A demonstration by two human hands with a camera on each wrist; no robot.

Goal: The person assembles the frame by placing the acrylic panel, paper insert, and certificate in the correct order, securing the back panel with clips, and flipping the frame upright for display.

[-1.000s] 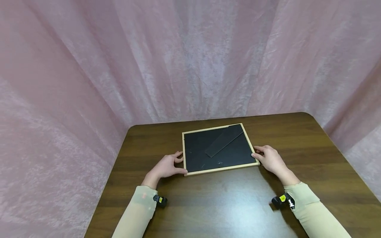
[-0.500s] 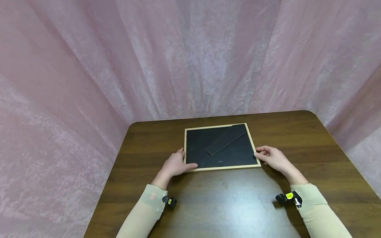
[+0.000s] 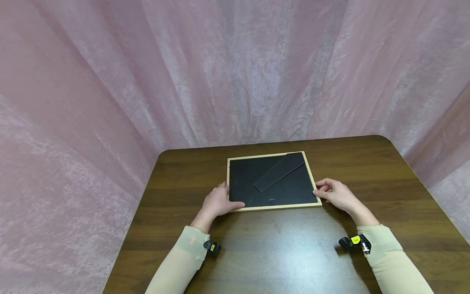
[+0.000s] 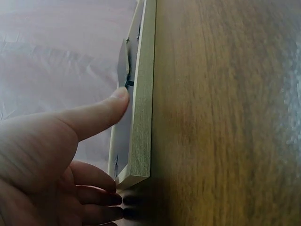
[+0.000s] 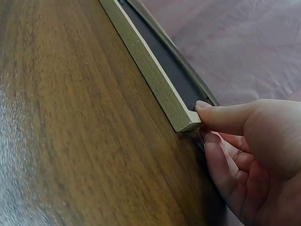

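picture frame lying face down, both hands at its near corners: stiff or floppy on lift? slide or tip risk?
Probably stiff: the picture frame has a thick wooden rim and a flat black backing. Likely light for its size, being thin and flat. It may slide easily on the smooth table; the left hand and right hand hold opposite corners, so tilt seems manageable. The stand flap could swing loose.

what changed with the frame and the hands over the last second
The picture frame turned from slightly skewed to nearly square with the table edge. The left hand moved in and laid its thumb over the frame's near left corner. The right hand stayed at the near right corner.
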